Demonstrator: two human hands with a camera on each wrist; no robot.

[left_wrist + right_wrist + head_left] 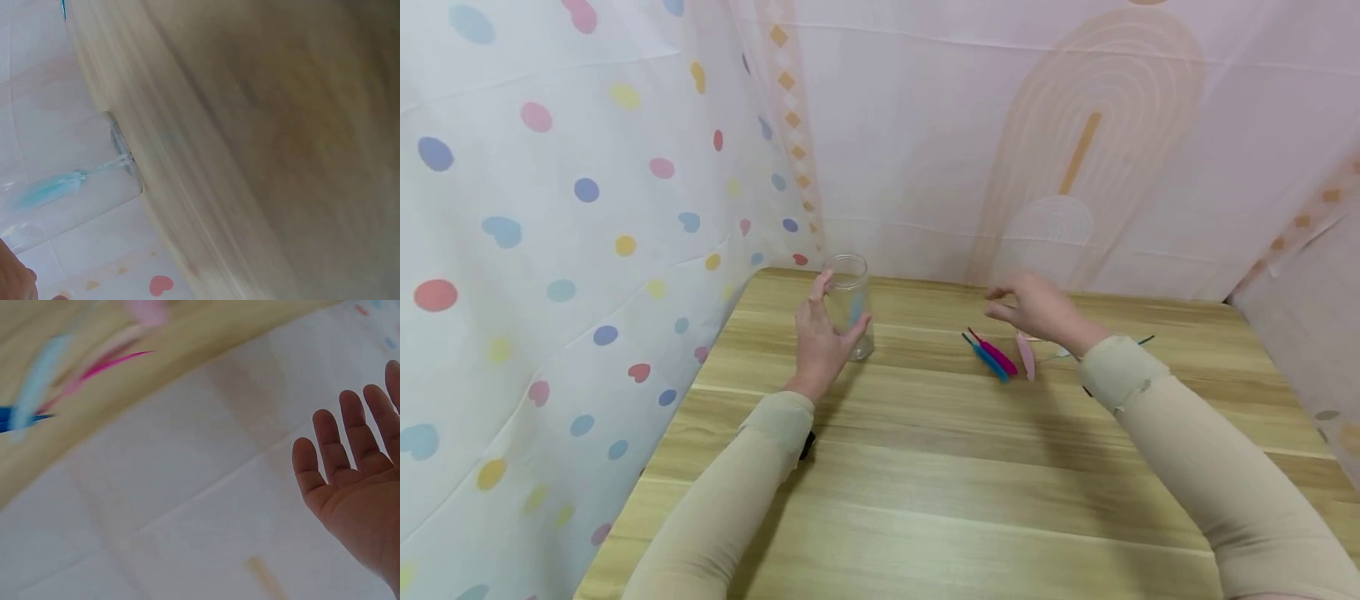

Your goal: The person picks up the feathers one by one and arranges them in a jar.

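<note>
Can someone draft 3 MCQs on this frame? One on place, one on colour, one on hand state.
1. Where does the glass jar stand on the table?
A. near the far left corner
B. at the near right edge
C. in the middle of the near edge

2. What colour is the feather inside the jar?
A. yellow
B. light blue
C. black

3. How is the right hand?
A. fist shut round a feather
B. fingers spread, holding nothing
C. pressed flat on the jar

Answers
1. A: the head view shows the jar by the dotted curtain at the far left, with the left hand round it.
2. B: the left wrist view shows a pale blue feather through the glass.
3. B: the right wrist view shows an open palm, above the loose feathers.
</note>
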